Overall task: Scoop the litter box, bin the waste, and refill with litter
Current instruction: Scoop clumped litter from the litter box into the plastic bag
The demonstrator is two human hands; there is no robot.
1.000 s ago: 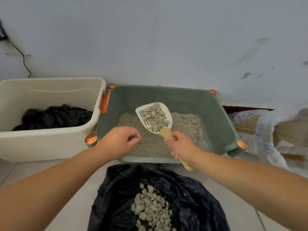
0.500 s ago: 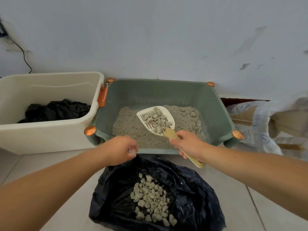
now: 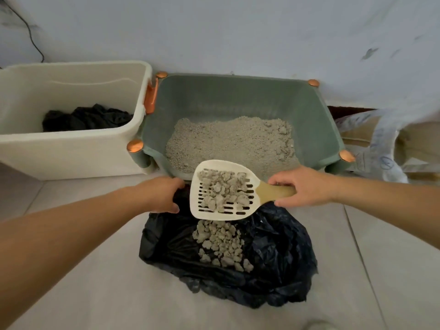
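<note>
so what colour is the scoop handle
Tan handle, on a cream slotted scoop; head view.

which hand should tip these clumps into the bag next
Right. The right hand grips the scoop by its handle, loaded with clumps and held over the black bag. The left hand holds the bag's edge open, so it should probably stay there.

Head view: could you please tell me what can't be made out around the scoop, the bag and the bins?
- Left hand: its fingers grip the black bag rim; their tips are hidden behind the scoop.
- Scoop handle's end: covered by the right hand.
- Cream bin: a dark bundle inside, too crumpled to identify; left side cut off.
- Sack on the right: print blurred, cut off by the edge.
</note>
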